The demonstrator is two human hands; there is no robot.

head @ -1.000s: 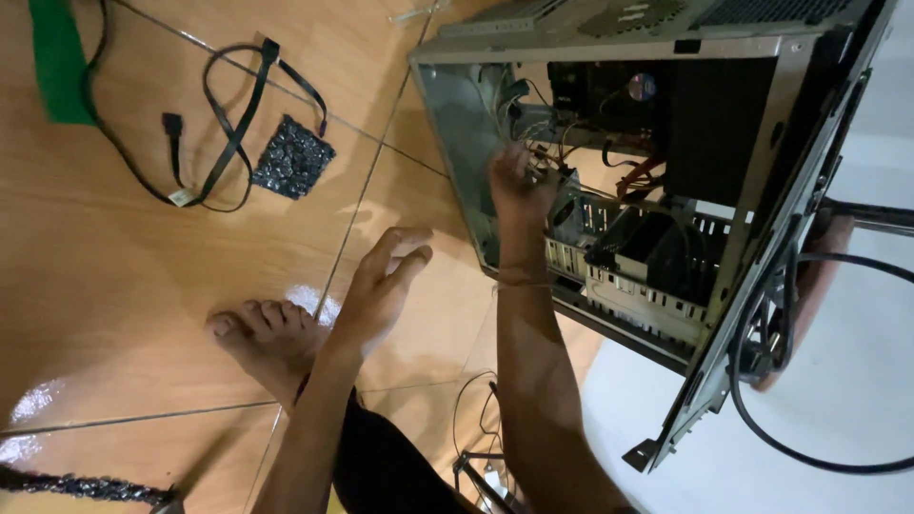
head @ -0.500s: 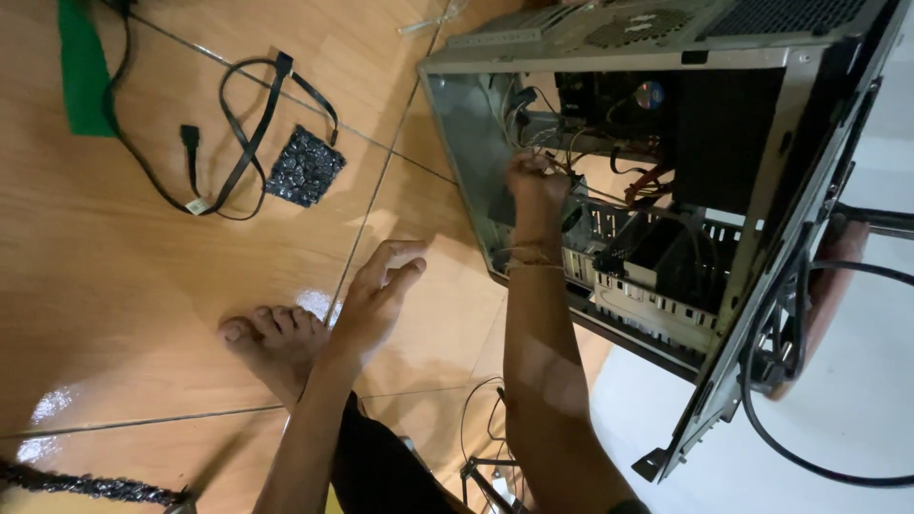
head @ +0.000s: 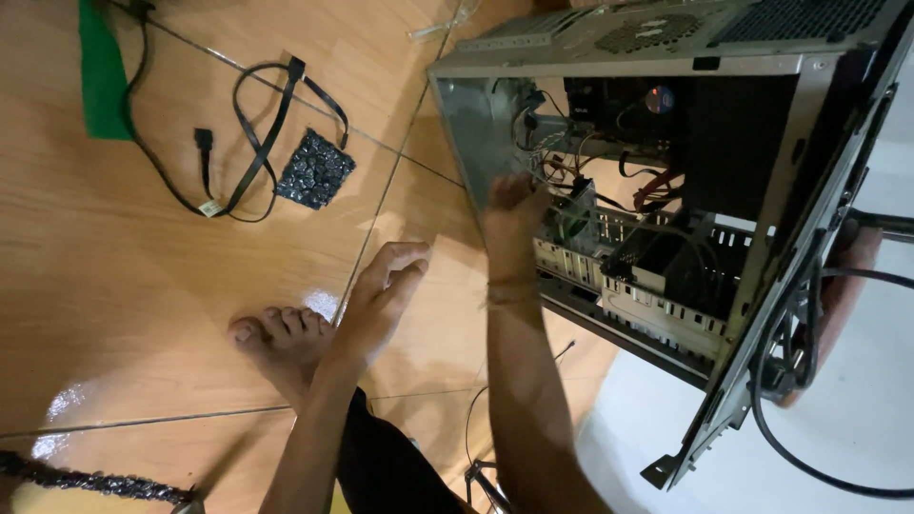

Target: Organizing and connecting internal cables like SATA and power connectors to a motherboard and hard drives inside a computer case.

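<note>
— reaching where?
— my right hand is inside the open case, fingers among its cables; grip unclear. my left hand lies flat, empty, beside the case.

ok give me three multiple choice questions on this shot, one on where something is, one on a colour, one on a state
1. Where is the right hand?
A. flat on the floor
B. reaching into the open computer case
C. on the black cable

2. What colour is the flat piece at the top left of the floor?
A. green
B. red
C. white

3. What is the state of the left hand?
A. gripping a screwdriver
B. closed on a cable
C. open and empty, fingers stretched over the wooden floor

Answers:
1. B, its fingers are among the wires inside the case's open side.
2. A, it is plainly green beside the black cable.
3. C, nothing is in it, and it lies by the bare foot.
</note>
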